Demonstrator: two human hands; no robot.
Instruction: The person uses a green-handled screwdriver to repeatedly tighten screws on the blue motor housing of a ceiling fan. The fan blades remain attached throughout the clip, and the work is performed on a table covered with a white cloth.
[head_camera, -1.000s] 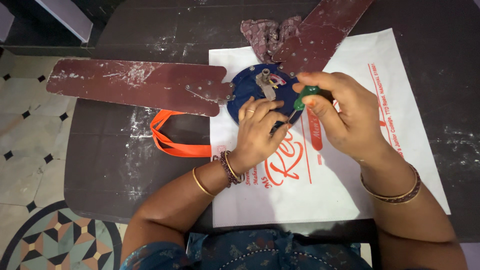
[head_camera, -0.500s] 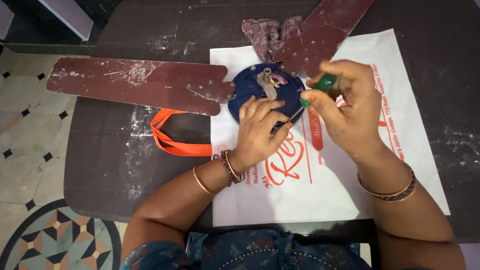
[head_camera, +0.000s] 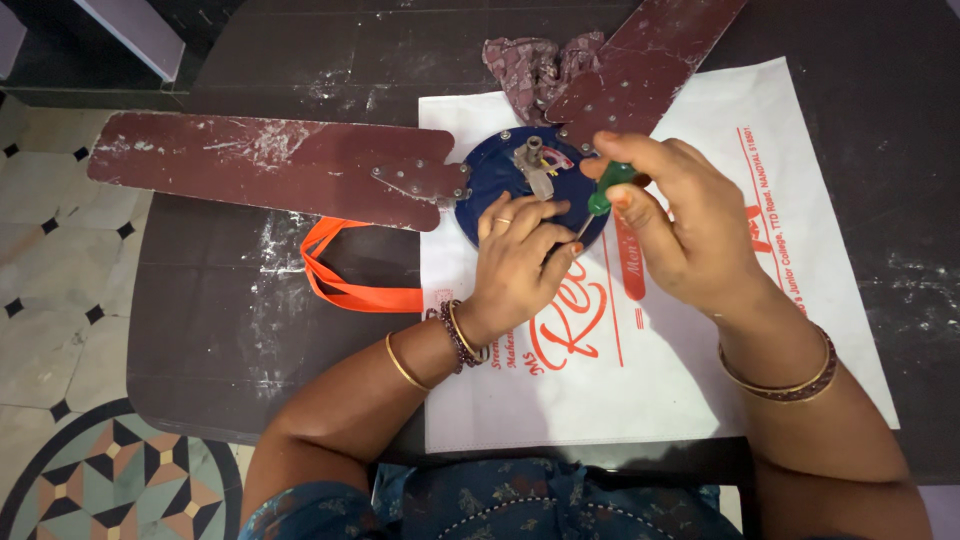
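- Screwdriver (head_camera: 606, 190), green-handled, gripped in right hand (head_camera: 690, 225); fingers curled around the handle, thin shaft slanting down and left toward the left fingertips.
- Left hand (head_camera: 520, 265) palm down on the lower edge of hub (head_camera: 500, 175), fingers bent and pinched close at the shaft's tip; whether anything is held between them cannot be told.
- Hub: round, dark blue, with a grey metal fitting at its centre; lying on bag (head_camera: 660, 380), near that bag's top edge.
- Long blade (head_camera: 270, 165), maroon and scuffed, bolted to the hub's left side, reaching left across table (head_camera: 200, 340).
- Second blade (head_camera: 650, 60), same colour, running up and right from the hub.
- Cloth (head_camera: 530, 65), crumpled, patterned, just above the hub, partly under the second blade.
- Bag white, flat, with red print; orange handle (head_camera: 345, 275) looping out from its left edge, below the long blade.
- Bangles on both wrists.
- Tiled floor (head_camera: 60, 300) left of the dark table.
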